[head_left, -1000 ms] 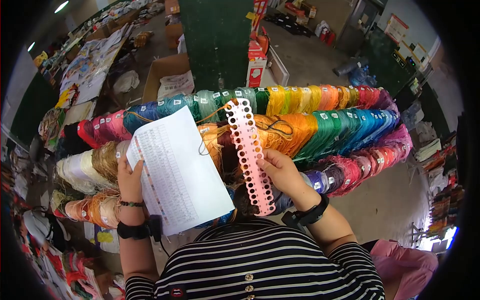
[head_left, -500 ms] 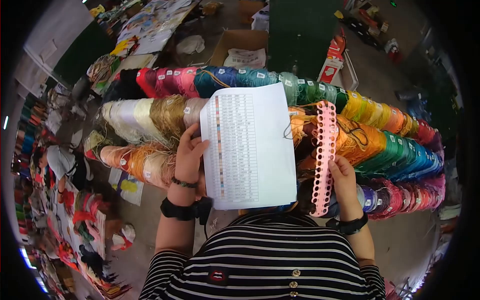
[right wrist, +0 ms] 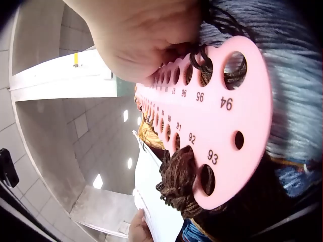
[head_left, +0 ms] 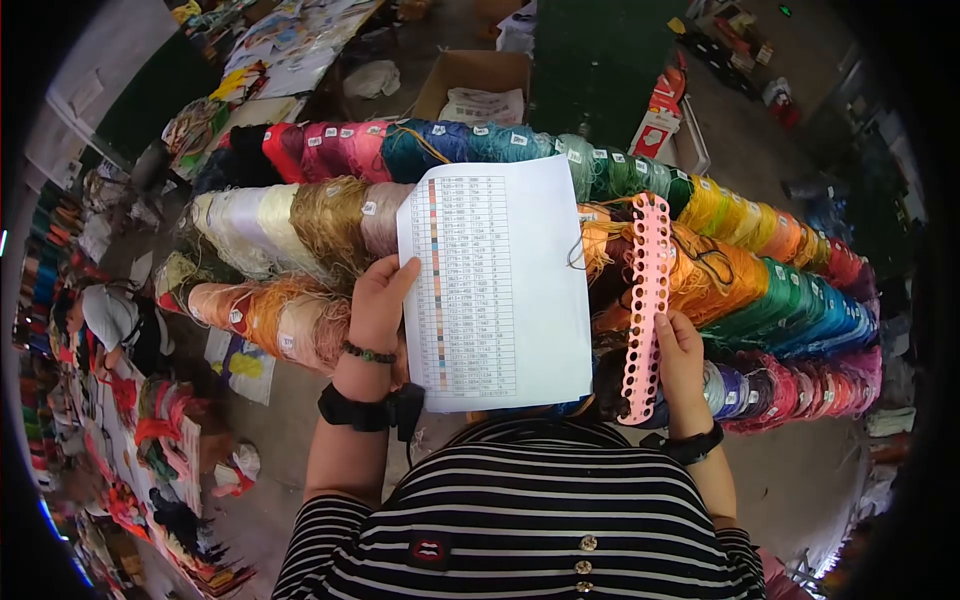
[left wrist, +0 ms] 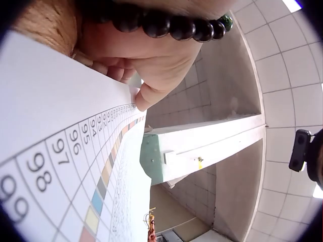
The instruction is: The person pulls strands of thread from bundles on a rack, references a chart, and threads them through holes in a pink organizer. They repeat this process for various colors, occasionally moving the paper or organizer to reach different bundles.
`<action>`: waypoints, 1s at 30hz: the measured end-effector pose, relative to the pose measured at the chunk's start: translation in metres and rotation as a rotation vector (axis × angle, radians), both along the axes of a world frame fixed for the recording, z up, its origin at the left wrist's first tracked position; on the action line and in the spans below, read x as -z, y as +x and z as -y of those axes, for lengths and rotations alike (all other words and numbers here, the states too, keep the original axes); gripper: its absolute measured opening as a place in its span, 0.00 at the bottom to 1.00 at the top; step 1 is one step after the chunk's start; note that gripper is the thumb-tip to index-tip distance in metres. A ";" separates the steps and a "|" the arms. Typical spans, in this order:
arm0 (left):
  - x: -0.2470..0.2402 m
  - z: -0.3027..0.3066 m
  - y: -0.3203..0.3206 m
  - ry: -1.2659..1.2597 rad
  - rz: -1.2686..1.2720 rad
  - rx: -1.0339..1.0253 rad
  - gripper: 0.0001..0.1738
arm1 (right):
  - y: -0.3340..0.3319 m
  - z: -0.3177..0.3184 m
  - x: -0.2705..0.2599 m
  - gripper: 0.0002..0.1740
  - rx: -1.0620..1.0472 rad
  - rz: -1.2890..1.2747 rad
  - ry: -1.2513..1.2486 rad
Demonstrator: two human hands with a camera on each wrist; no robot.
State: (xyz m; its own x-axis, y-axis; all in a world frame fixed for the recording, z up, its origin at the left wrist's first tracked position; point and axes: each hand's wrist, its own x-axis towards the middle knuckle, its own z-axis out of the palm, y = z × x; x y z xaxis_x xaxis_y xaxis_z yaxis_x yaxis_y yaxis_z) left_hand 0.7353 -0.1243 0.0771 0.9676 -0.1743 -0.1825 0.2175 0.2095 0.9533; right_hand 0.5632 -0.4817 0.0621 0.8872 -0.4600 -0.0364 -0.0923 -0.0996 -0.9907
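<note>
A white paper sheet (head_left: 545, 290) printed with a numbered chart and a column of colour swatches is held at its left edge by my left hand (head_left: 380, 300). In the left wrist view, the thumb lies on the chart's margin and the other fingers go behind the paper (left wrist: 45, 91). My right hand (head_left: 682, 355) pinches the right edge of a long pink thread card (head_left: 647, 290), upright beside the sheet. Numbered holes line both sides of the card (right wrist: 232, 126) in the right wrist view. Dark brown thread (right wrist: 179, 174) is looped through some holes near its end.
Rows of labelled thread hanks, including orange (head_left: 715, 275), cream (head_left: 270, 225) and teal (head_left: 480, 145), lie behind and beneath the sheet and card. Beyond them stand a cardboard box (head_left: 475, 75) and a green pillar (head_left: 590, 80). A cluttered table (head_left: 190, 440) is at the left.
The head view has swung left, so sheet and card now appear further right. Formerly tilted, both stand straighter, with the chart facing the view. Both hands keep their holds.
</note>
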 end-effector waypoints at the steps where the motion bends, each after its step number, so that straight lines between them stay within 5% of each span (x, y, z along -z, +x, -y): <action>1: 0.002 -0.001 0.000 -0.006 0.002 0.000 0.13 | 0.000 0.000 0.002 0.10 0.003 0.003 0.013; 23: 0.004 0.002 0.001 0.065 0.018 0.013 0.12 | 0.001 -0.003 -0.003 0.11 0.038 -0.009 -0.008; 30: -0.002 0.001 -0.001 0.023 0.046 0.033 0.11 | -0.009 0.002 -0.049 0.10 0.109 -0.018 0.272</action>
